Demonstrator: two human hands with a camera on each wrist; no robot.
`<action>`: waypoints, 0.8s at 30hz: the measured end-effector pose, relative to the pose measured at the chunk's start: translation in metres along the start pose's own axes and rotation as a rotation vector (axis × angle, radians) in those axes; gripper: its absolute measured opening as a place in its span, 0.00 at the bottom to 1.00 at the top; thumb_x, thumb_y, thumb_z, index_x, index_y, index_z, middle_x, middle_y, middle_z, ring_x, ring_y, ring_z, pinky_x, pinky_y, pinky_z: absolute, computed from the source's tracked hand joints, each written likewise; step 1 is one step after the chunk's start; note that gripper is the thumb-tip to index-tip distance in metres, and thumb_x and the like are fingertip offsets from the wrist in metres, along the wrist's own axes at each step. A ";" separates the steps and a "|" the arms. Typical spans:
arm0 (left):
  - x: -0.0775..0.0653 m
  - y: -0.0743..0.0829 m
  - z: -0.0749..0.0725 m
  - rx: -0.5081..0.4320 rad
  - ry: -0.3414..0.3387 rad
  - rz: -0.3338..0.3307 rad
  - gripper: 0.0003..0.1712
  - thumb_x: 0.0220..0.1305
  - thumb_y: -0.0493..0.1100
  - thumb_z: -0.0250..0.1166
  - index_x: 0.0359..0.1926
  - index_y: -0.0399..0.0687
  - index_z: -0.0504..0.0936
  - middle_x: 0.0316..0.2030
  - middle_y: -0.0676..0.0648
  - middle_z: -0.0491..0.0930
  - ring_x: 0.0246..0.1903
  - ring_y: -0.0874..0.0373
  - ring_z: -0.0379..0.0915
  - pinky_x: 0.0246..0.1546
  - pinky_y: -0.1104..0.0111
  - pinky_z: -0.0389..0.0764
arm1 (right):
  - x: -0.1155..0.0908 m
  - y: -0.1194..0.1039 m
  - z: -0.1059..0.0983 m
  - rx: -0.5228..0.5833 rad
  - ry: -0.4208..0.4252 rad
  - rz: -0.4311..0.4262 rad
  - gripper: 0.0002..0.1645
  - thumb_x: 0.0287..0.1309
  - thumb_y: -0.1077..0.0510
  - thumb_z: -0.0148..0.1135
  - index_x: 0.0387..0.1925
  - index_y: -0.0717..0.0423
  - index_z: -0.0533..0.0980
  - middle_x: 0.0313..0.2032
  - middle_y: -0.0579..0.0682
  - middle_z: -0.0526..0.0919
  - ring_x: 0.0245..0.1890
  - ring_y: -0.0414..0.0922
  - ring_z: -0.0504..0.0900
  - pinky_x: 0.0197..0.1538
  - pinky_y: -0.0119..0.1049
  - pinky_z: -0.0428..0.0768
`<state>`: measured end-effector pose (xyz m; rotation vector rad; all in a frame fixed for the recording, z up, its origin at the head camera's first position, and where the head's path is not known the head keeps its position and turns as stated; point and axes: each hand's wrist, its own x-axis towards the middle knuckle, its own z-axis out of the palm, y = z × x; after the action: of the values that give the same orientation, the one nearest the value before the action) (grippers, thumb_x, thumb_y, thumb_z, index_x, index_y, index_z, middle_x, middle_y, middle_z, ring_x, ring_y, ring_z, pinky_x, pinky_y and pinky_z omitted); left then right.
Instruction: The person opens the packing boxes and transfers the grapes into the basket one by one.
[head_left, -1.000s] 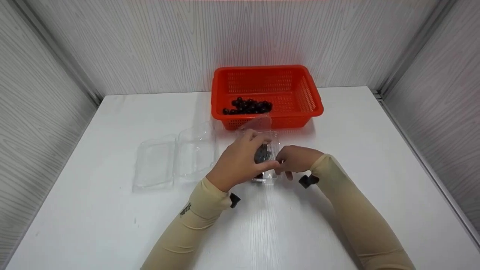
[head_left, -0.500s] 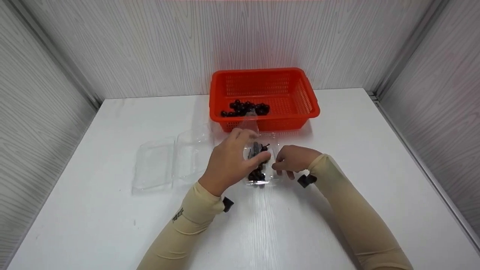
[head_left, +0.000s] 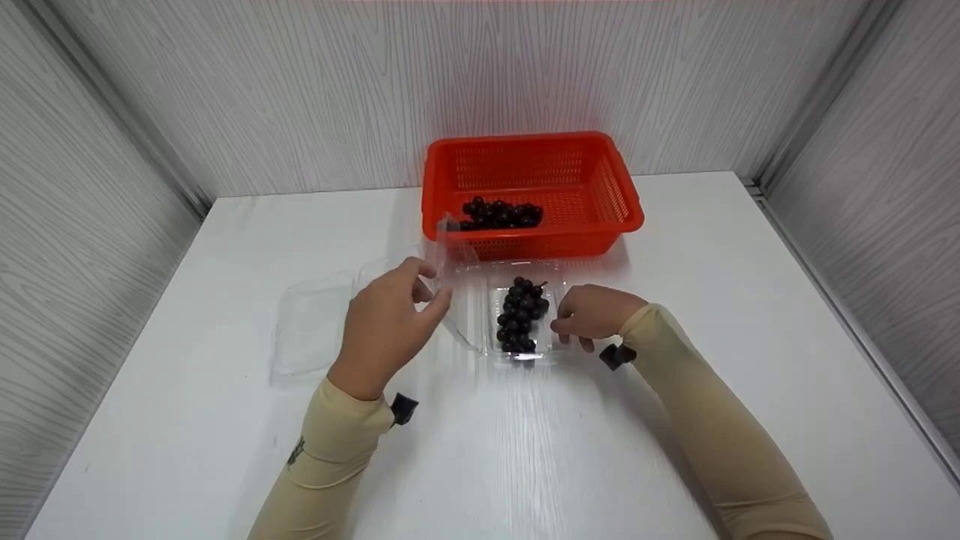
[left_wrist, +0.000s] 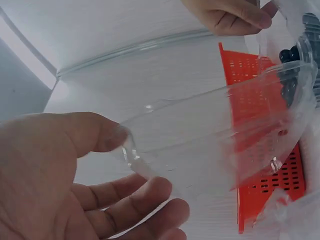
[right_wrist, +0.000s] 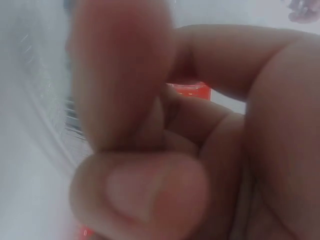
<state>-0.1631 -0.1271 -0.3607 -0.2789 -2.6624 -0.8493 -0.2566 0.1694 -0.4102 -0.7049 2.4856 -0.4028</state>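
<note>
A clear plastic clamshell box (head_left: 493, 330) stands on the table with a bunch of dark grapes (head_left: 523, 315) lying in its base. Its clear lid (head_left: 459, 289) is swung up to the left, tilted. My left hand (head_left: 394, 319) holds the lid's edge; in the left wrist view the thumb (left_wrist: 107, 137) meets the plastic on one side and the fingers (left_wrist: 135, 200) lie on the other. At the right rim of the base, my right hand (head_left: 596, 311) pinches with thumb (right_wrist: 145, 192) and forefinger, which hide the held edge in the right wrist view.
Behind the box stands a red plastic basket (head_left: 555, 244) holding more dark grapes (head_left: 499, 214). Another clear clamshell box (head_left: 311, 326) lies spread out to the left, partly behind my left hand. White wood-grain panels (head_left: 300, 97) enclose the table's back and sides.
My left hand has moved left, swinging the lid up off the grapes, so the bunch now shows fully. The right hand has stayed at the right rim.
</note>
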 end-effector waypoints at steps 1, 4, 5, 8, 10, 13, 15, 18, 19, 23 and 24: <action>-0.001 -0.002 -0.004 0.011 -0.020 -0.032 0.17 0.69 0.49 0.65 0.53 0.45 0.83 0.31 0.48 0.85 0.27 0.54 0.76 0.28 0.61 0.79 | 0.000 0.000 0.000 -0.006 0.002 -0.001 0.21 0.70 0.52 0.52 0.29 0.51 0.88 0.14 0.45 0.81 0.23 0.42 0.81 0.41 0.39 0.76; -0.002 -0.009 -0.013 0.052 -0.091 -0.104 0.20 0.70 0.48 0.65 0.59 0.45 0.81 0.31 0.48 0.85 0.24 0.54 0.75 0.26 0.62 0.77 | 0.000 0.000 -0.001 -0.014 0.000 -0.005 0.21 0.70 0.53 0.52 0.29 0.51 0.88 0.14 0.45 0.81 0.23 0.43 0.81 0.39 0.39 0.77; -0.002 -0.011 -0.015 0.061 -0.118 -0.121 0.21 0.71 0.47 0.64 0.61 0.45 0.80 0.31 0.48 0.86 0.24 0.54 0.75 0.26 0.62 0.77 | 0.000 0.000 0.000 -0.015 -0.004 -0.003 0.21 0.70 0.53 0.52 0.29 0.51 0.88 0.14 0.45 0.81 0.23 0.43 0.81 0.39 0.39 0.77; -0.002 -0.016 -0.017 0.095 -0.183 -0.157 0.22 0.72 0.46 0.63 0.63 0.45 0.78 0.31 0.48 0.86 0.24 0.54 0.76 0.26 0.62 0.77 | -0.001 0.000 -0.001 -0.016 -0.007 -0.006 0.21 0.71 0.53 0.52 0.30 0.51 0.88 0.15 0.46 0.82 0.22 0.43 0.81 0.41 0.41 0.78; -0.002 -0.019 -0.018 0.110 -0.211 -0.169 0.22 0.72 0.45 0.62 0.64 0.44 0.78 0.32 0.47 0.86 0.24 0.54 0.76 0.27 0.62 0.77 | -0.002 0.000 -0.003 -0.016 -0.004 -0.007 0.20 0.71 0.53 0.52 0.29 0.51 0.88 0.15 0.46 0.81 0.22 0.42 0.80 0.42 0.42 0.78; -0.002 -0.022 -0.018 0.131 -0.241 -0.175 0.22 0.73 0.44 0.61 0.64 0.44 0.78 0.32 0.47 0.86 0.25 0.54 0.76 0.28 0.60 0.78 | -0.003 0.000 -0.004 -0.015 0.007 -0.018 0.20 0.71 0.53 0.52 0.29 0.50 0.88 0.14 0.46 0.79 0.20 0.42 0.77 0.43 0.43 0.78; -0.002 -0.024 -0.019 0.148 -0.255 -0.180 0.22 0.73 0.44 0.61 0.64 0.43 0.78 0.33 0.46 0.86 0.25 0.53 0.76 0.29 0.60 0.79 | -0.002 0.000 -0.004 -0.012 0.009 -0.024 0.20 0.71 0.53 0.52 0.29 0.50 0.88 0.14 0.45 0.77 0.19 0.41 0.74 0.40 0.42 0.77; -0.003 -0.027 -0.020 0.171 -0.276 -0.189 0.22 0.73 0.43 0.62 0.64 0.42 0.78 0.33 0.45 0.86 0.25 0.52 0.77 0.29 0.58 0.79 | -0.001 0.001 -0.004 -0.007 0.013 -0.037 0.21 0.70 0.52 0.53 0.28 0.49 0.88 0.14 0.44 0.74 0.18 0.41 0.72 0.37 0.40 0.75; -0.002 -0.028 -0.020 0.175 -0.282 -0.194 0.22 0.73 0.43 0.62 0.64 0.42 0.78 0.34 0.45 0.86 0.26 0.52 0.78 0.30 0.58 0.80 | -0.002 0.001 -0.004 -0.007 0.016 -0.038 0.20 0.70 0.52 0.53 0.28 0.49 0.88 0.14 0.44 0.74 0.18 0.40 0.71 0.37 0.39 0.75; -0.002 -0.032 -0.019 0.183 -0.316 -0.213 0.23 0.73 0.44 0.63 0.65 0.41 0.77 0.37 0.44 0.87 0.32 0.50 0.81 0.34 0.55 0.82 | -0.002 0.000 -0.003 0.000 0.024 -0.038 0.20 0.70 0.51 0.54 0.28 0.49 0.88 0.14 0.44 0.74 0.18 0.40 0.72 0.36 0.39 0.75; -0.002 -0.033 -0.019 0.185 -0.327 -0.221 0.24 0.73 0.44 0.63 0.65 0.41 0.77 0.38 0.43 0.87 0.33 0.50 0.81 0.35 0.55 0.82 | -0.001 0.000 -0.003 -0.001 0.025 -0.036 0.20 0.70 0.51 0.54 0.28 0.49 0.88 0.14 0.44 0.74 0.18 0.40 0.72 0.36 0.39 0.75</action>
<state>-0.1656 -0.1654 -0.3640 -0.0836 -3.0985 -0.6579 -0.2572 0.1708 -0.4077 -0.7496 2.4993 -0.4262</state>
